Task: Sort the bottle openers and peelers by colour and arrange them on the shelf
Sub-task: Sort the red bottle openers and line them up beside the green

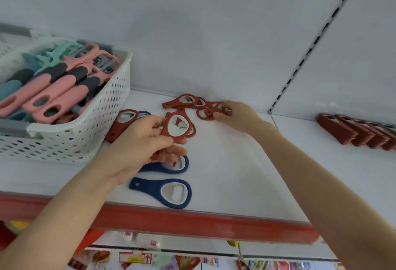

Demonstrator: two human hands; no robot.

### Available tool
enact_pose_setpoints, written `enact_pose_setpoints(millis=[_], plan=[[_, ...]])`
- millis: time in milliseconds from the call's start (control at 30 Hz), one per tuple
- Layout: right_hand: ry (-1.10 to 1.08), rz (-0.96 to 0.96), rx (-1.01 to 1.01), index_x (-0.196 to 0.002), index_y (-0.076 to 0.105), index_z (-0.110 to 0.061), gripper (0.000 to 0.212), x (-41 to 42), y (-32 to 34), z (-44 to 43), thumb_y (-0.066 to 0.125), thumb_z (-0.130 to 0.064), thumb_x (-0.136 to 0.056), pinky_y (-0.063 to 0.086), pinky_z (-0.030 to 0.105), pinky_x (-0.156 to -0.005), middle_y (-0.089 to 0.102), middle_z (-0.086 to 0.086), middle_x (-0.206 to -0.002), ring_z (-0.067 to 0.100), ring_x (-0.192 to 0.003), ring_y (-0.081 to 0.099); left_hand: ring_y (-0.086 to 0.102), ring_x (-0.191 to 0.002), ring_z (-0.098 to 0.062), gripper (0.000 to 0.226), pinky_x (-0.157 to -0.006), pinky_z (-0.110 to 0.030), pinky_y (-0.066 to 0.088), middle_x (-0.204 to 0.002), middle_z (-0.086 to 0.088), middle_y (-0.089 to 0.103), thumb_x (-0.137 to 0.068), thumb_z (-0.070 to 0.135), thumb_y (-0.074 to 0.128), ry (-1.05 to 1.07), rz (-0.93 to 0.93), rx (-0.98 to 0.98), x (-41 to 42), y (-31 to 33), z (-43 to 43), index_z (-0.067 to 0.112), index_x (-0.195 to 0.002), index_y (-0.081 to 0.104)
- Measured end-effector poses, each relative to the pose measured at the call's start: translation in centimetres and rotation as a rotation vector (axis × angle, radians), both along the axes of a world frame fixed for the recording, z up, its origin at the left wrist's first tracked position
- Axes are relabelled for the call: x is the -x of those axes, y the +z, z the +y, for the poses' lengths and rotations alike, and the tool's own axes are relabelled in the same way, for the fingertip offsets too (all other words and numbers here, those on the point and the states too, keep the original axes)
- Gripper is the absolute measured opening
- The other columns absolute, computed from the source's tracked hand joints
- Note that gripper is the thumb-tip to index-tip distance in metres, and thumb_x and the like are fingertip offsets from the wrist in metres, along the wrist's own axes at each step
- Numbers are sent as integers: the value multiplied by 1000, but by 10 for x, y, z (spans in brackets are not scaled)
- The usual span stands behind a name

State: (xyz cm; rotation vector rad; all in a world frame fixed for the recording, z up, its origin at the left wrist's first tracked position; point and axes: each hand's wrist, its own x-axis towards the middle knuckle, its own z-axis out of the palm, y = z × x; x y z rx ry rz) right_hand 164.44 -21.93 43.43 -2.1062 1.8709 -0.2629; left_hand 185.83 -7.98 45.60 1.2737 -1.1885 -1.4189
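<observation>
Up on the shelf (235, 173), the left hand (137, 147) curls its fingers round a fanned stack of red bottle openers (175, 127) while the right hand (237, 116) pinches a loose red opener (214, 112) in the far pile (190, 101), so tbh that stack could slip and knock the near blue bottle opener (165, 192) off the edge.

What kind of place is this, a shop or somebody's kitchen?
Most likely a shop. The white shelf has a red front strip and a slotted upright behind it, and the same goods repeat: a basket full of peelers, a row of red bottle openers.
</observation>
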Motion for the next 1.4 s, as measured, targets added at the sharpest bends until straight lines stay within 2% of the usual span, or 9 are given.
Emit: enact_pose_setpoints(millis=[200, 333, 433, 567, 767, 867, 1000, 1233, 1400], plan=[[-55, -282, 85, -97, 66, -12, 22, 16, 1, 0, 71, -22, -78, 38, 15, -57, 56, -3, -79, 14, -75, 52, 69, -68, -15, 34, -56, -25, 57, -86, -8, 72, -90, -8, 47, 46, 0, -16, 10, -4, -4, 18, -109, 58], [-145, -697, 66, -97, 57, -9, 22, 23, 8, 6, 70, -5, -79, 50, 28, -67, 57, 0, -69, 15, -66, 57, 70, -73, -15, 30, -54, -25, 54, -86, -5, 73, -91, 1, 50, 79, 7, -25, 16, -4, -8, 21, -111, 58], [-136, -900, 59, -88, 58, -8, 12, 27, 27, 13, 67, -2, -81, 54, 21, -65, 62, 5, -72, 16, -65, 62, 70, -81, -17, 21, -63, -29, 53, -88, -5, 73, -92, 15, 53, 154, 34, -21, 18, -4, -13, 22, -111, 59], [48, -1044, -246, -90, 63, -4, 9, 19, 49, 29, 64, 0, -82, 58, 26, -77, 66, 15, -85, 24, -75, 65, 68, -87, -19, 25, -75, -35, 54, -90, -8, 72, -89, 29, 56, 210, 74, -3, 22, -3, -17, 22, -113, 59], [245, -876, -250, -84, 65, -8, 5, -15, 45, 41, 63, -3, -84, 57, 24, -73, 67, 5, -76, 12, -68, 65, 71, -79, -21, 26, -60, -26, 57, -91, -9, 73, -87, 10, 58, 75, 123, -6, 34, -1, -15, 17, -112, 57], [180, -353, 59, -93, 66, -9, 10, -4, 31, 25, 63, -16, -86, 49, 29, -74, 63, 3, -85, 17, -79, 60, 71, -74, -20, 25, -57, -26, 57, -84, -10, 73, -88, 0, 53, 158, 192, -33, 29, -3, -14, 13, -109, 58], [125, 58, 5, -109, 60, -8, 25, 13, 14, 19, 60, -21, -87, 46, 34, -75, 58, 6, -97, 26, -86, 55, 71, -72, -19, 32, -54, -27, 57, -85, -10, 73, -89, -5, 50, 223, 233, -47, 20, -6, -14, 11, -115, 56], [97, -256, -5, -77, 67, 4, 19, 9, 25, 36, 64, -14, -79, 35, 26, -55, 52, 9, -70, 18, -61, 44, 68, -73, -13, 37, -60, -28, 55, -99, -8, 69, -89, 2, 53, 264, 262, 2, 22, -8, -18, 22, -120, 55], [281, -588, -40, -70, 72, -12, 10, -26, 45, 74, 70, -17, -78, 50, 36, -62, 66, 12, -70, 14, -64, 54, 69, -85, -20, 30, -65, -33, 56, -97, -5, 71, -88, 18, 57, 261, 356, 44, 28, -5, -17, 18, -118, 54]])
